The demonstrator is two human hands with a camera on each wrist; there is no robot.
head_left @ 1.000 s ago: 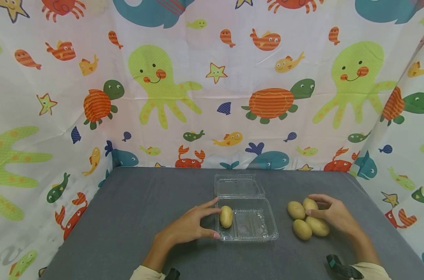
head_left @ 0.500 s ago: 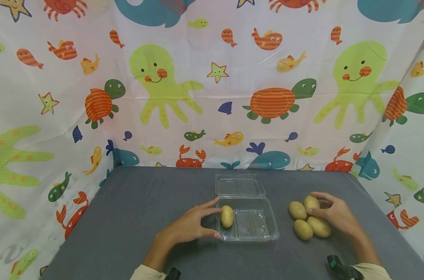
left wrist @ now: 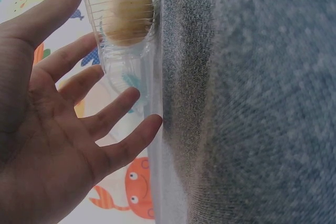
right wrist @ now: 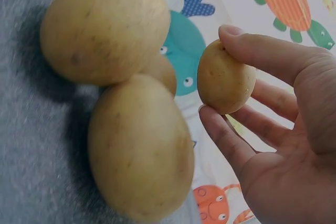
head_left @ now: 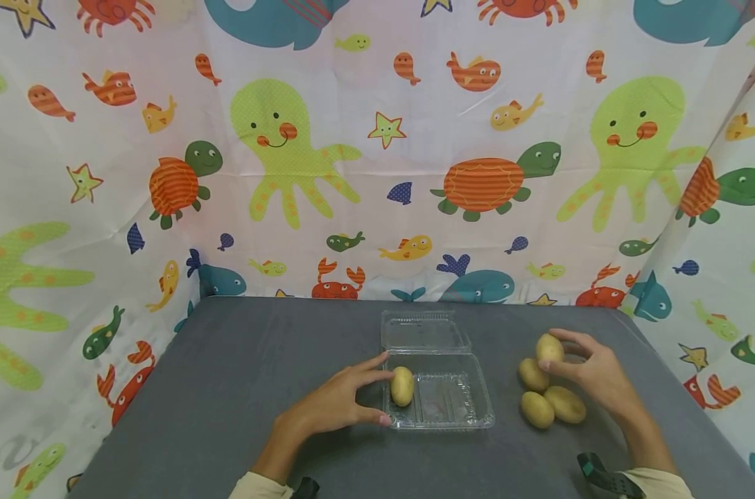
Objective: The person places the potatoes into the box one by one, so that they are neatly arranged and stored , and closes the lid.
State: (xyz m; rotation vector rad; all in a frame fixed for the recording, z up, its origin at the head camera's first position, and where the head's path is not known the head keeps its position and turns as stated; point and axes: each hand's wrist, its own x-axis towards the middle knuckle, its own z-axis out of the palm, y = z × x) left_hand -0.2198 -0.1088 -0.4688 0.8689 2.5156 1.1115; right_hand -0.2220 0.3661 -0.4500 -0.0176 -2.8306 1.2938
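Raised since the earlier head frame, one lifted potato (head_left: 549,348) is now being held above its cluster, and the nearest neighbour seems to be lying slightly farther right. By the right hand (head_left: 592,367) it is being pinched between thumb and fingertips at opposite ends, with the palm being kept off it. Because smooth, rounded skin is being gripped at so few points, a slip is being risked if the pinch is eased or unevenly pressed.

Just below, three potatoes (head_left: 532,375) (head_left: 537,409) (head_left: 566,405) are being left close together on the grey table (head_left: 277,346); should one be brushed by the lifted potato or a knuckle, it could be sent rolling.

Farther left, the clear clamshell container (head_left: 455,391) is being kept with its lid (head_left: 423,331) folded back toward the sea-creature-print sheet (head_left: 377,83). Inside, near the left wall, a single potato (head_left: 403,387) is being held by nothing but the tray. At that wall the left hand (head_left: 336,398) is being spread, fingers apart and nothing clasped; whether the plastic is being pressed or merely touched is not being shown clearly. Since such light plastic is being flanked on one side only, it could be shoved rightward by a careless push, and its potato rolled.
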